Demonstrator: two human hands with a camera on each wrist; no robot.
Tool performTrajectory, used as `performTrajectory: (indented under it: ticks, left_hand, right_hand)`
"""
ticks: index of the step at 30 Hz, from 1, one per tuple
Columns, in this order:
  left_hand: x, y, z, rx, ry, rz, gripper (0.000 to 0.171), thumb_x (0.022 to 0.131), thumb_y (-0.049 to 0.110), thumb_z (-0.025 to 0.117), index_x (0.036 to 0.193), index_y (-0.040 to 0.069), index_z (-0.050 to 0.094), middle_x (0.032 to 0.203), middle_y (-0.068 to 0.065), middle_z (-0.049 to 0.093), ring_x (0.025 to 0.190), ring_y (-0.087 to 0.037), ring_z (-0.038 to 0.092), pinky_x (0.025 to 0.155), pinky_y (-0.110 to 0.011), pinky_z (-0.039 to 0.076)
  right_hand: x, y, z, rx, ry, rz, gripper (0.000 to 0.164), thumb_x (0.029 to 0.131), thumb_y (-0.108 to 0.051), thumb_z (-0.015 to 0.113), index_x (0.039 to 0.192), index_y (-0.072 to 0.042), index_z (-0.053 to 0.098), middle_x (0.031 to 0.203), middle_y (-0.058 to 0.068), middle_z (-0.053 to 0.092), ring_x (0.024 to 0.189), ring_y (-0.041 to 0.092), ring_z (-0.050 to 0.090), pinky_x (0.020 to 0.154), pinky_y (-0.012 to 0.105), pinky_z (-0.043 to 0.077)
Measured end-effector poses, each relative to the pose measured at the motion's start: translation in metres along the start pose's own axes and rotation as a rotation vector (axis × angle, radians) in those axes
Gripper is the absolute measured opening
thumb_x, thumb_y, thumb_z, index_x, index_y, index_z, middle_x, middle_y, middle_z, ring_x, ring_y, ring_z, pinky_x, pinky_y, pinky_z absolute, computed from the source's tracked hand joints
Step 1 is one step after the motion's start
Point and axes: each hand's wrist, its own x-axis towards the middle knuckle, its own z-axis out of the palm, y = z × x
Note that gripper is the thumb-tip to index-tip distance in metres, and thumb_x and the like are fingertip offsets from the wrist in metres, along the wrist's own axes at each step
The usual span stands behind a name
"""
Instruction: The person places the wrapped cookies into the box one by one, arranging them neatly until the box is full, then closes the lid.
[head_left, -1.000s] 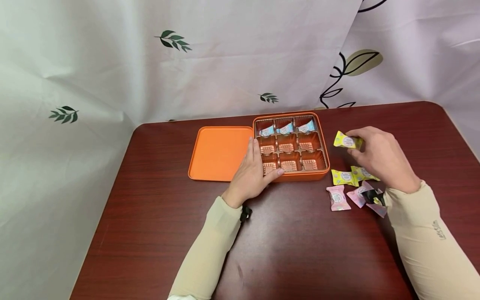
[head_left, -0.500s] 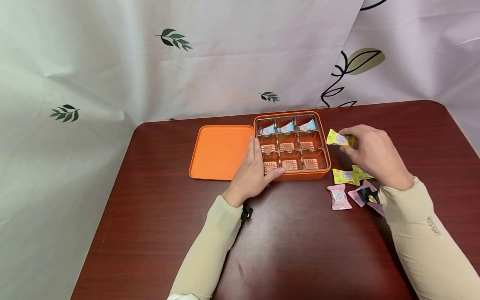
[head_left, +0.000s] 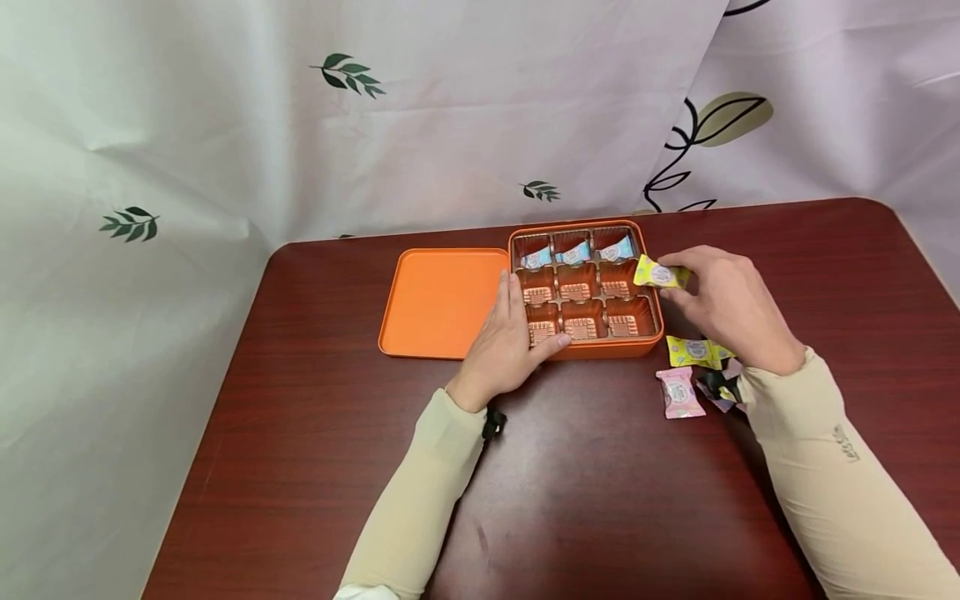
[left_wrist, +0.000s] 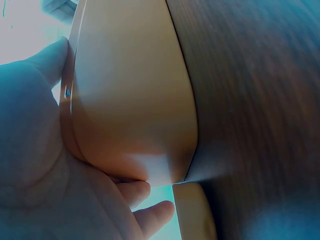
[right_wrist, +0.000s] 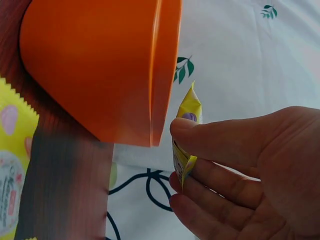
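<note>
My right hand (head_left: 726,307) pinches a yellow wrapped candy (head_left: 657,273) between thumb and fingers, over the right rim of an orange box (head_left: 607,350). In the right wrist view, the thumb presses on the candy (right_wrist: 191,106) and the box wall (right_wrist: 95,75) stands to its left. Inside the box is a tray of square compartments, with blue wrapped candies (head_left: 573,253) in the back row. My left hand (head_left: 497,350) rests at the box's near left corner, fingers straight along its left side and thumb on the front rim. The left wrist view shows the palm against the box wall (left_wrist: 130,90).
Left of the box lies its flat orange lid (head_left: 442,304). Yellow wrapped candies (head_left: 693,352) and pink wrapped candies (head_left: 680,394) are on the dark red table (head_left: 585,483) below my right hand, some partly hidden by the wrist. A patterned white cloth (head_left: 450,125) hangs behind the table.
My right hand has moved left with the yellow candy, from beside the box to over its right rim. The left hand has stayed on the box.
</note>
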Motion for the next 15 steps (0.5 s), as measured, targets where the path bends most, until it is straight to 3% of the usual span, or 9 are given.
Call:
performTrajectory:
  ticks: [11, 15]
  left_hand:
    - [0.000, 0.000, -0.001, 0.005, -0.006, -0.006, 0.108, 0.097, 0.063, 0.053, 0.158, 0.000, -0.010, 0.166, -0.018, -0.016, 0.152, -0.023, -0.010, 0.122, -0.041, 0.012]
    - [0.000, 0.001, -0.001, 0.004, -0.007, -0.011, 0.109, 0.096, 0.064, 0.052, 0.158, 0.001, -0.011, 0.166, -0.018, -0.017, 0.152, -0.022, -0.011, 0.122, -0.041, 0.012]
  right_hand:
    - [0.007, -0.009, 0.005, 0.013, 0.002, -0.019, 0.032, 0.082, 0.004, 0.075, 0.114, 0.001, 0.073, 0.107, 0.016, 0.070, 0.073, 0.025, 0.058, 0.067, 0.044, 0.044]
    - [0.009, -0.012, 0.008, 0.025, -0.001, -0.028, 0.032, 0.082, 0.007, 0.071, 0.113, 0.002, 0.073, 0.110, 0.017, 0.070, 0.083, 0.030, 0.062, 0.075, 0.047, 0.047]
